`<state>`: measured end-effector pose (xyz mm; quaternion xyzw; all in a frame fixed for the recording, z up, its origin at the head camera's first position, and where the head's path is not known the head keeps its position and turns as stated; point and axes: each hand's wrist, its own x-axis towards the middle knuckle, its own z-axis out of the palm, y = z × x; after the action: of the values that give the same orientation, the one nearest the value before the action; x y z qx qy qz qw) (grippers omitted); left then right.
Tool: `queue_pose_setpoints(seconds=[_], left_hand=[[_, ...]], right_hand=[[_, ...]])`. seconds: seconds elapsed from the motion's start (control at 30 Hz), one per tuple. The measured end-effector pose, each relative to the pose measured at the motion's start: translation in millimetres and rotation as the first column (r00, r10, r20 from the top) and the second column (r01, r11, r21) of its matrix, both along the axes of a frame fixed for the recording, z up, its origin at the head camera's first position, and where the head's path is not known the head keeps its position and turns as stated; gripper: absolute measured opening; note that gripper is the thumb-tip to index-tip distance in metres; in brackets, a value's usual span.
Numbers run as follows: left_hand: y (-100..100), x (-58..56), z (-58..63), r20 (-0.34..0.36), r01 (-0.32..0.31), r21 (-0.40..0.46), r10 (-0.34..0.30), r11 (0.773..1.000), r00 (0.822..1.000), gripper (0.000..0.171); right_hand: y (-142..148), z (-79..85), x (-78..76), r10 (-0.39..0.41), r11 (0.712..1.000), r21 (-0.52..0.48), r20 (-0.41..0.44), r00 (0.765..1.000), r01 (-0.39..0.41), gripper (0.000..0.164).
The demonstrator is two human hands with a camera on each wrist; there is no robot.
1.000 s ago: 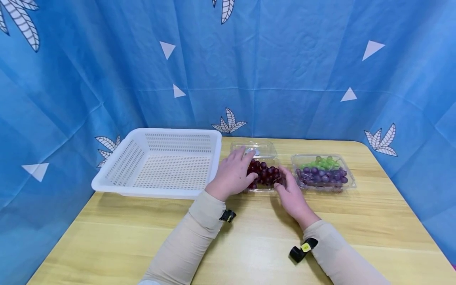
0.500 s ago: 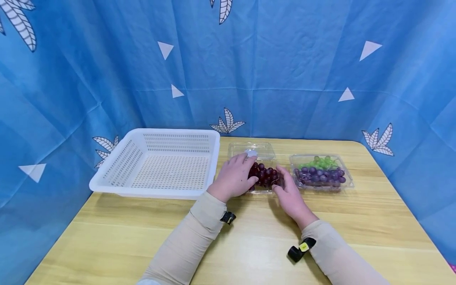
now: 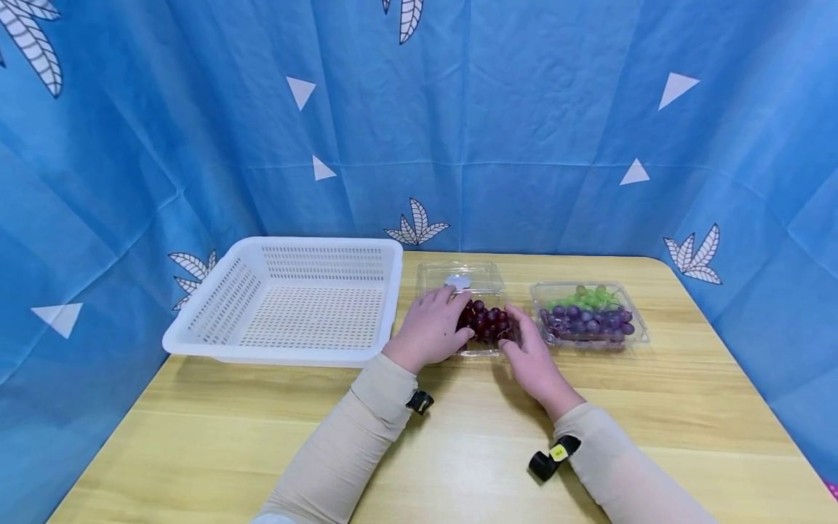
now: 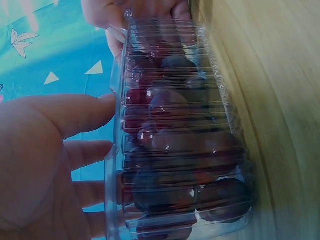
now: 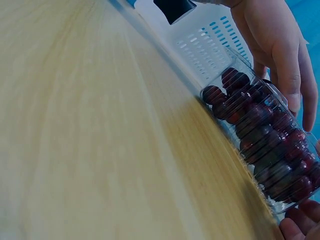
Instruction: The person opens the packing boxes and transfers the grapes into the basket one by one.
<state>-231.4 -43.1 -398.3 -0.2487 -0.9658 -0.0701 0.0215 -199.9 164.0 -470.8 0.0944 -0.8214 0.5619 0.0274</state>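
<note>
A clear plastic box (image 3: 481, 351) of dark red grapes (image 3: 484, 320) sits on the table, its lid (image 3: 468, 274) folded back behind it. My left hand (image 3: 428, 325) spans the box's left part with fingers loosely extended; in the left wrist view, thumb and fingers (image 4: 90, 150) reach over the rim, some showing through the plastic. My right hand (image 3: 533, 360) grips the right end of the box, thumb near the front corner; fingertips (image 5: 305, 217) show against that end in the right wrist view. The left hand hides some grapes in the head view.
A white perforated basket (image 3: 281, 353) stands left of the grape box. To the right is another clear box (image 3: 644, 335) holding green grapes (image 3: 592, 296) and purple grapes (image 3: 589, 322). A blue patterned curtain (image 3: 524, 131) rises behind the wooden table (image 3: 458, 451).
My left hand has lowered slightly, its fingertips coming nearer the grapes. The right hand keeps its place at the box's right end. The head view has shifted a little.
</note>
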Motion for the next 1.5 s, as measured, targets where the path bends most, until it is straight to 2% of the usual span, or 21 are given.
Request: queue_pose_setpoints(seconds=[0.4,0.73,1.0,1.3,1.5], left_hand=[[2.1,-0.2,-4.9,0.013,-0.016,-0.039,0.016,0.999,1.0,0.066],[4.2,-0.2,-7.5,-0.005,-0.015,-0.052,0.015,0.999,1.0,0.068],[5.0,-1.1,-10.8,0.026,-0.02,-0.018,0.021,1.0,0.999,0.073],[4.8,-2.5,-14.6,0.025,-0.023,0.048,0.022,0.999,0.999,0.077],[5.6,-4.0,-16.3,0.051,-0.042,0.042,0.04,0.998,0.998,0.077]], right_hand=[[-0.3,1.5,1.0,0.005,1.0,-0.01,0.016,1.0,-0.005,0.064],[-0.2,1.6,1.2,0.004,1.0,-0.006,0.011,1.0,-0.004,0.064],[-0.3,1.7,-0.2,0.007,1.0,0.002,0.009,1.0,-0.007,0.066],[-0.2,-0.3,-0.6,-0.005,1.0,0.026,-0.006,1.0,0.005,0.062],[1.1,0.8,-0.6,0.001,0.999,0.035,-0.006,1.0,-0.001,0.062]])
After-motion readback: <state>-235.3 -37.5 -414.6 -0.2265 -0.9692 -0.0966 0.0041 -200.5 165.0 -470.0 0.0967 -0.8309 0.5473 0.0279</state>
